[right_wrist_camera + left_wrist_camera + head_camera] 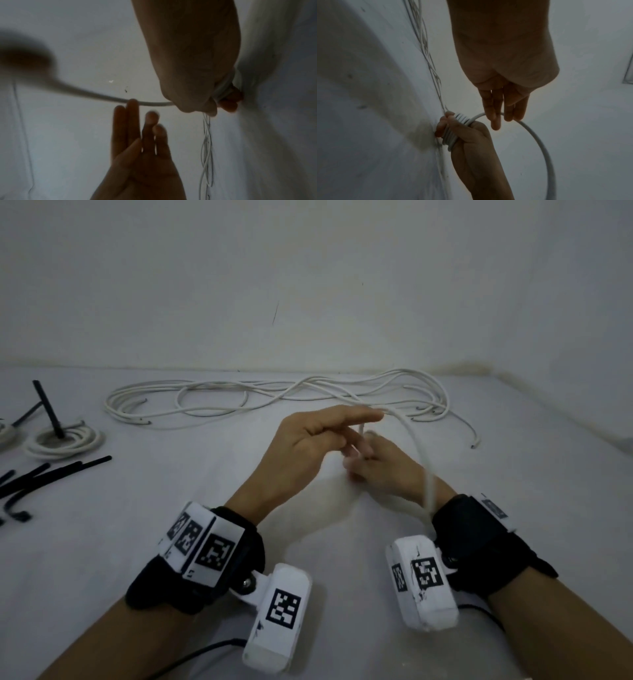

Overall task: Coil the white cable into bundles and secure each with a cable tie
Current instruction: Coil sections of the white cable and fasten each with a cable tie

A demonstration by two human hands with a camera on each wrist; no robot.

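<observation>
At the far left of the white table (342, 542), a finished cable bundle (63, 441) is lying flat with a black cable tie (48, 409) sticking up out of its middle. Just nearer the person, several loose black cable ties (51, 472) are lying side by side. Farther back, the uncoiled white cable (274, 397) is sprawling in long loose loops along the wall (308, 268), stretching toward the right.

Near the middle, the left hand (308, 446) is hovering with its fingers straight and close together, gripping nothing; in the left wrist view its fingertips (495, 121) are touching the free strand. Immediately to the right, the right hand (383, 470) is curling its fingers and thumb round a small coil of several cable turns (453, 129), holding it just above the table.

From that coil, one strand is arching up and over toward the right wrist in a wide loop (423, 460), blurred in the head view. Both wrists are wearing black straps carrying white camera housings with square printed markers (282, 607).
</observation>
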